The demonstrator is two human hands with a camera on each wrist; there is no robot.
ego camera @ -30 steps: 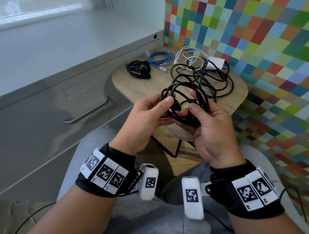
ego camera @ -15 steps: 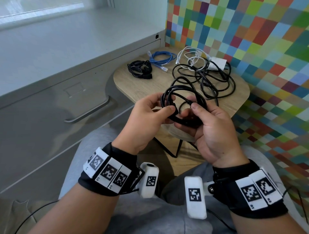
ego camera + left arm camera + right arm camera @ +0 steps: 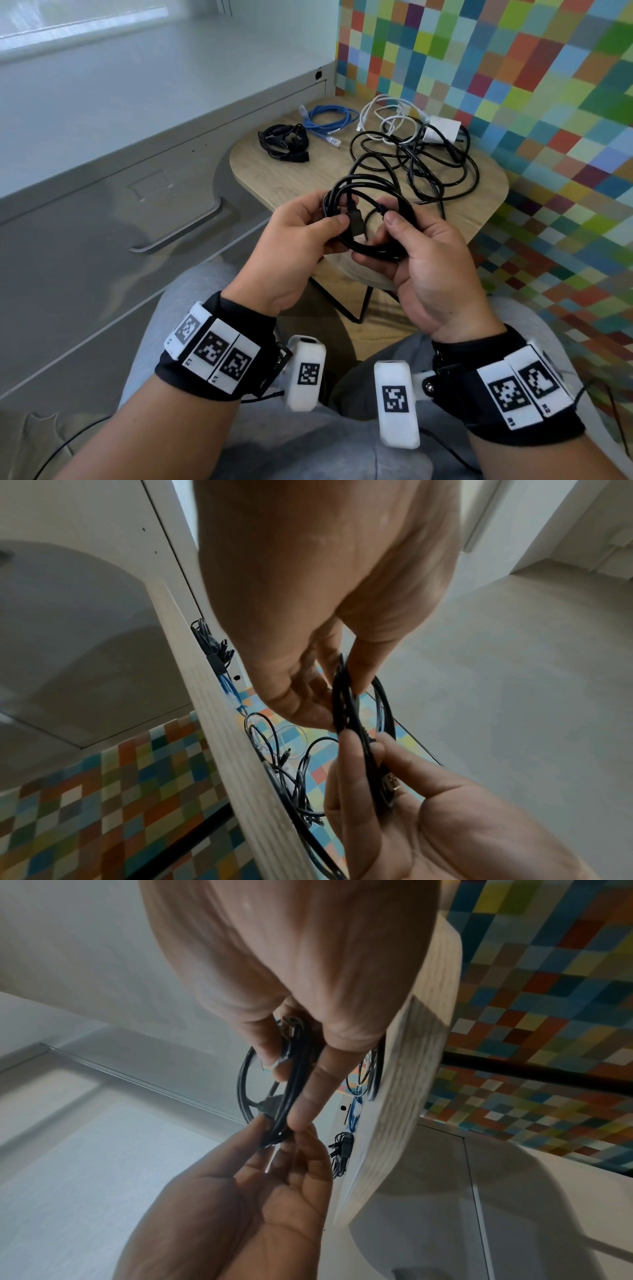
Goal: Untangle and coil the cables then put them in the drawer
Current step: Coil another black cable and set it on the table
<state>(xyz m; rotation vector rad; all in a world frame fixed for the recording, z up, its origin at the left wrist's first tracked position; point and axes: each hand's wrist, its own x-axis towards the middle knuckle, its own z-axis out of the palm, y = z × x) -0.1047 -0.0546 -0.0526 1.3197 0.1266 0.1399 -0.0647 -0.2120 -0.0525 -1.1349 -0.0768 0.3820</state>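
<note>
A coiled black cable (image 3: 370, 209) is held in the air between both hands, just in front of the small wooden table (image 3: 308, 178). My left hand (image 3: 298, 236) pinches the coil's left side next to its black plug (image 3: 356, 224). My right hand (image 3: 414, 250) grips the coil's right side with the thumb on top. The same coil (image 3: 352, 718) shows between the fingers in the left wrist view and as black loops (image 3: 274, 1091) in the right wrist view. The grey drawer front (image 3: 102, 219) with its handle (image 3: 185, 229) stands shut at the left.
On the table lie a loose black cable tangle (image 3: 428, 164), a white cable with its charger (image 3: 442, 132), a coiled blue cable (image 3: 329, 121) and a small black bundled cable (image 3: 284, 140). A multicoloured checkered wall (image 3: 513, 85) is at the right. My grey-trousered legs are below.
The coil and both hands have shifted slightly as the fingers rework their hold; the plug now sits by the left thumb. The view has tilted a little.
</note>
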